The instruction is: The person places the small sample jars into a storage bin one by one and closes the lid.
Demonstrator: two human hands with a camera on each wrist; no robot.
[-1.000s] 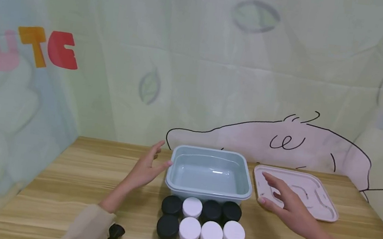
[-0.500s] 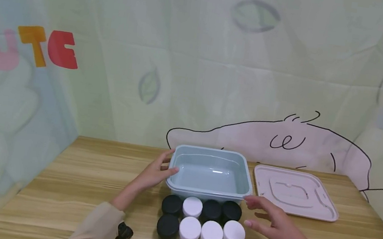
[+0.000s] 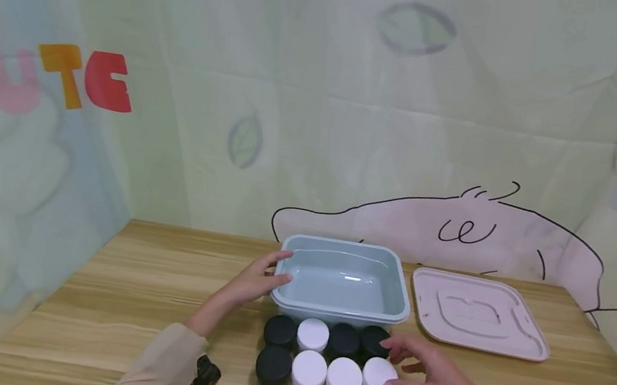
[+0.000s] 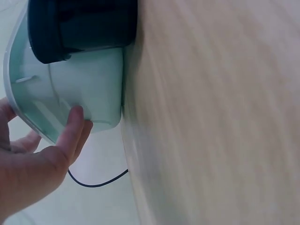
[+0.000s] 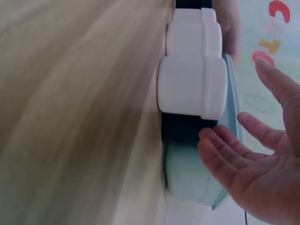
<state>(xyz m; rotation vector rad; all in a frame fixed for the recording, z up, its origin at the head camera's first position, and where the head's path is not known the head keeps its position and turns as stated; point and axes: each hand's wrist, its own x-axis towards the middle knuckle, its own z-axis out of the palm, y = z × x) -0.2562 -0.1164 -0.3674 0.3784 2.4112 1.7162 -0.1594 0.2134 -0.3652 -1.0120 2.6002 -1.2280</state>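
A light blue plastic tub (image 3: pixel 343 282) stands at the back of the table. My left hand (image 3: pixel 252 283) grips its left rim, with thumb and index finger reaching over the edge. In the left wrist view, other fingers (image 4: pixel 72 129) lie against the tub's wall. Two rows of small lidded jars stand in front of the tub, some black (image 3: pixel 274 367), some white (image 3: pixel 344 379). At the right end of the rows, my right hand (image 3: pixel 433 378) hovers with spread fingers, its fingertips close to the rear black jar (image 3: pixel 373 341) and its thumb by the front white jar (image 3: pixel 376 378).
Right of the tub, a pale pink lid (image 3: pixel 480 313) lies flat on the wooden table (image 3: pixel 157 276). A printed curtain (image 3: pixel 204 140) hangs behind. A small black object (image 3: pixel 207 374) shows beside the left sleeve (image 3: pixel 163 362).
My left hand has come in from the left and taken hold of the tub's rim. My right hand has moved from over the pink lid toward the right end of the jars.
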